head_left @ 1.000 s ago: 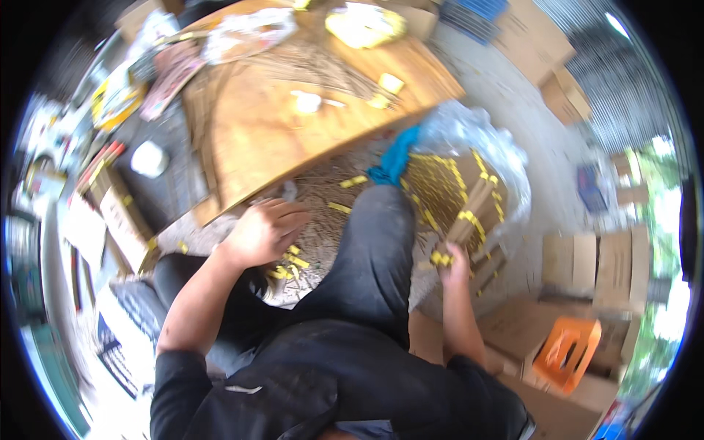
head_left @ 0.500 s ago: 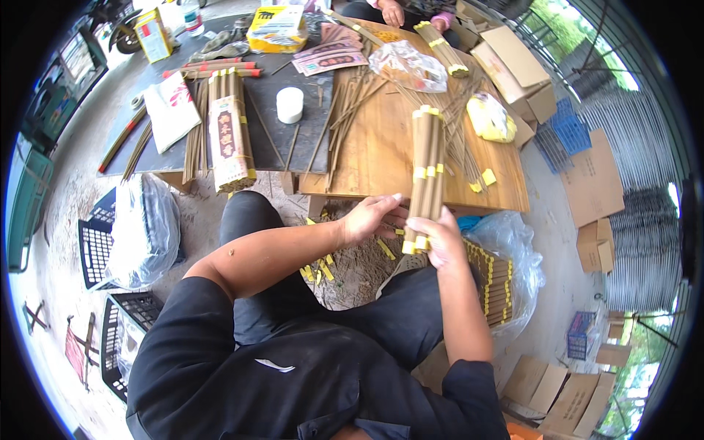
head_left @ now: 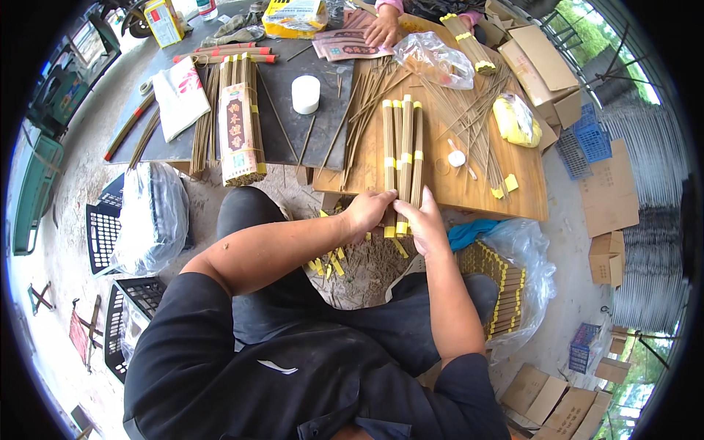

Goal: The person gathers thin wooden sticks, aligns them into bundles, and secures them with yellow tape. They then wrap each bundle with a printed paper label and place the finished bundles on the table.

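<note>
Several bundles of brown incense sticks [head_left: 405,176], banded with yellow paper at their ends and middles, stand out over the front edge of the wooden table. Both hands hold them near their lower ends. My left hand [head_left: 368,211] grips the left side with its thumb on top; its other fingers are partly hidden. On the right side my right hand [head_left: 427,229] is closed round the bundles, thumb lying along them. A larger incense pack [head_left: 237,150] with a printed paper label lies on the dark board to the left. Near my right knee, many similar bundles [head_left: 502,282] fill a clear plastic bag.
Loose incense sticks [head_left: 458,110] lie across the wooden table [head_left: 345,183]. A white roll [head_left: 305,95] stands on the dark board. Across the table, a co-worker's hand [head_left: 381,29] rests on printed labels [head_left: 345,48]. Black crates [head_left: 106,238] are at left, cardboard boxes [head_left: 539,62] at right.
My left hand has come onto the bundles, which are now spread side by side and more upright. The co-worker's hand has moved onto the labels. A small white round object shows on the table.
</note>
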The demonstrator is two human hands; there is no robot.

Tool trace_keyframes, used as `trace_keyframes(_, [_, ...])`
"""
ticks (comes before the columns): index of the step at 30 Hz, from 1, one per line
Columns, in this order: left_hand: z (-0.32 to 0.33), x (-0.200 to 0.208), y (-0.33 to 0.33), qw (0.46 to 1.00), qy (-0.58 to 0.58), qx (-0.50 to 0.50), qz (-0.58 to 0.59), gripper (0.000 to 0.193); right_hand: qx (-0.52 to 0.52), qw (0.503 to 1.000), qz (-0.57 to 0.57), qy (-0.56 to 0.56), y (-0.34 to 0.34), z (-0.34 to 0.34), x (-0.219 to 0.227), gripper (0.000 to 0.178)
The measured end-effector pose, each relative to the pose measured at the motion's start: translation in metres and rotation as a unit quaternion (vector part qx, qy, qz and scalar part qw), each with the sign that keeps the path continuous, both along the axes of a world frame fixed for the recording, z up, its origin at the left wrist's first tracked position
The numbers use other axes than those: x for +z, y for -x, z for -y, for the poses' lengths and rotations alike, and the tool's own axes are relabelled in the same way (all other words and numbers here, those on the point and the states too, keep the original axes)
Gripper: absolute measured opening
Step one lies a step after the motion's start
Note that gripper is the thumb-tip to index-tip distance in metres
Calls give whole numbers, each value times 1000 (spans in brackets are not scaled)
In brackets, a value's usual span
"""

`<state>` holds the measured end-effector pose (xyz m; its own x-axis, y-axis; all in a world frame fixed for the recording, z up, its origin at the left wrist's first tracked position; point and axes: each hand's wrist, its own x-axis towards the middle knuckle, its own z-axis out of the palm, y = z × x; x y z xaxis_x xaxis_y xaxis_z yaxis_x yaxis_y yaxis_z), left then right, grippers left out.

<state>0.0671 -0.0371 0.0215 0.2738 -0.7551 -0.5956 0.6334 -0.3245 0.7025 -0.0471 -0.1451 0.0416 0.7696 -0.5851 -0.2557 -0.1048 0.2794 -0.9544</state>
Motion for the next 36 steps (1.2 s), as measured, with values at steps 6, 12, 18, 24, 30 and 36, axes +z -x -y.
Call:
trace_keyframes(6, [-3, 5, 4, 999, 13, -7, -48, 41, 17, 954, -153, 257, 21, 18, -21, 66])
trace_keyframes(12, [-4, 15, 8, 995, 51, 27, -86, 31, -44, 974, -155, 159, 20, 15, -1, 63])
trace_keyframes(18, [-16, 2, 10, 989, 81, 71, -104, 28, -46, 978, -138, 149, 20, 16, -5, 56])
trace_keyframes(24, [-24, 10, 11, 991, 37, 72, -110, 30, -16, 938, -186, 291, 30, 31, -26, 56])
trace_keyframes(30, [-17, 5, 10, 989, 87, 72, -91, 26, -26, 919, -205, 336, 22, 19, -31, 60])
trace_keyframes(36, [-20, 6, 16, 985, 76, 141, -57, 28, -61, 981, -122, 135, 21, 10, -36, 68])
